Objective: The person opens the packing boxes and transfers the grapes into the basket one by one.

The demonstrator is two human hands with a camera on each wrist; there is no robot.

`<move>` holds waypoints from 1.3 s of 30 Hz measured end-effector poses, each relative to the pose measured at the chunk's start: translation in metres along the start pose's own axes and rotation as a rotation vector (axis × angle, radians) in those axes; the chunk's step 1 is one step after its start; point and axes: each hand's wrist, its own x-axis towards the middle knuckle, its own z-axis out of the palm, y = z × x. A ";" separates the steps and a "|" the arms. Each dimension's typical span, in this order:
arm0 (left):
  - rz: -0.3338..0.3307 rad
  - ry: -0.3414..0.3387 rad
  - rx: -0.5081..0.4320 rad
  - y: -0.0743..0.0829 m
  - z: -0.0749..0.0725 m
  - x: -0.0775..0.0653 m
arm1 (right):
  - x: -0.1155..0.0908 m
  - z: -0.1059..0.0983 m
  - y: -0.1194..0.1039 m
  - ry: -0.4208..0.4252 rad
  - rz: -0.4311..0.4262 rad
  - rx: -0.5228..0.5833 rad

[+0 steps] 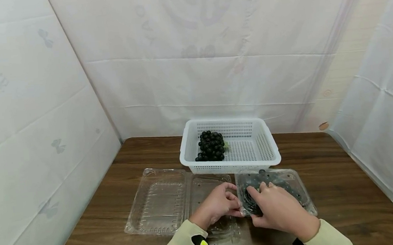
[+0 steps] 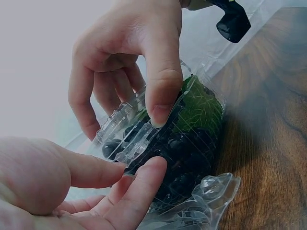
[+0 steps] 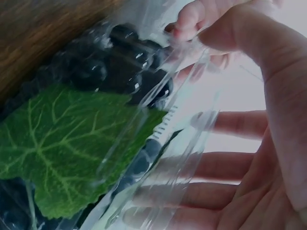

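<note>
A clear plastic clamshell box [image 1: 304, 197] with dark grapes [image 2: 187, 148] inside lies at the right, its lid down over them. A green leaf [image 3: 62, 148] lies among the grapes. My left hand [image 1: 220, 201] pinches the box's near left corner between thumb and finger. My right hand [image 1: 279, 209] grips the same box, its thumb at the front rim and its other fingers spread across the lid. In the right wrist view these fingers show through the clear plastic.
An open clear clamshell [image 1: 161, 204] lies to the left, its right half partly under my left forearm. Behind stands a white perforated basket [image 1: 231, 167] with a bunch of dark grapes [image 1: 211, 146] on its left side. Pale sheets [image 1: 178, 81] hang around the wooden table [image 1: 348, 186].
</note>
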 end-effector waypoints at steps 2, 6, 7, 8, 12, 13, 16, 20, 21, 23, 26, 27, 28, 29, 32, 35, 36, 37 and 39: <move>0.001 -0.003 -0.002 0.000 0.000 0.000 | 0.001 0.000 0.001 0.003 -0.010 -0.008; 0.008 -0.003 -0.003 -0.001 0.000 0.001 | 0.002 0.003 0.000 0.034 -0.046 -0.042; 0.009 -0.004 -0.004 -0.001 0.000 0.001 | 0.002 0.004 -0.001 0.044 -0.053 -0.055; 0.009 -0.005 0.000 -0.002 0.000 0.001 | 0.002 0.005 -0.002 0.053 -0.059 -0.068; 0.003 -0.009 -0.004 -0.002 0.001 0.001 | 0.002 0.008 -0.007 0.082 -0.062 -0.117; 0.001 -0.009 -0.004 -0.002 0.001 0.001 | 0.002 0.008 -0.008 0.085 -0.058 -0.126; -0.007 -0.004 -0.004 -0.002 0.000 0.001 | 0.002 0.009 -0.012 0.080 -0.042 -0.135; -0.013 0.015 0.003 -0.002 0.000 0.001 | 0.002 0.007 -0.014 0.038 -0.015 -0.118; -0.014 0.019 0.007 -0.002 0.000 0.001 | 0.003 0.007 -0.015 0.028 -0.013 -0.113; -0.012 0.027 0.013 -0.002 0.000 0.000 | 0.002 0.005 -0.014 0.014 -0.019 -0.106; -0.011 0.033 0.024 -0.002 0.000 0.000 | 0.002 0.002 -0.011 0.013 -0.055 -0.095; -0.010 0.034 0.027 -0.002 0.000 0.000 | 0.002 0.001 -0.009 0.012 -0.065 -0.083; -0.008 0.034 0.032 -0.002 0.000 -0.001 | 0.002 -0.001 -0.007 0.007 -0.075 -0.072; -0.007 0.034 0.038 -0.001 0.000 -0.001 | 0.002 -0.002 -0.006 0.001 -0.085 -0.061; -0.003 0.031 0.050 0.000 -0.001 -0.001 | 0.003 -0.004 -0.001 -0.024 -0.095 -0.029; -0.003 0.027 0.056 0.001 -0.001 -0.001 | 0.005 -0.005 0.003 -0.043 -0.103 -0.015; -0.004 0.027 0.054 0.002 -0.001 -0.001 | 0.005 -0.005 0.005 -0.041 -0.110 -0.016; -0.004 0.027 0.053 0.002 -0.001 -0.001 | 0.006 -0.005 0.006 -0.035 -0.118 -0.017; -0.006 0.028 0.050 0.003 -0.001 -0.001 | 0.007 -0.006 0.010 -0.027 -0.135 -0.013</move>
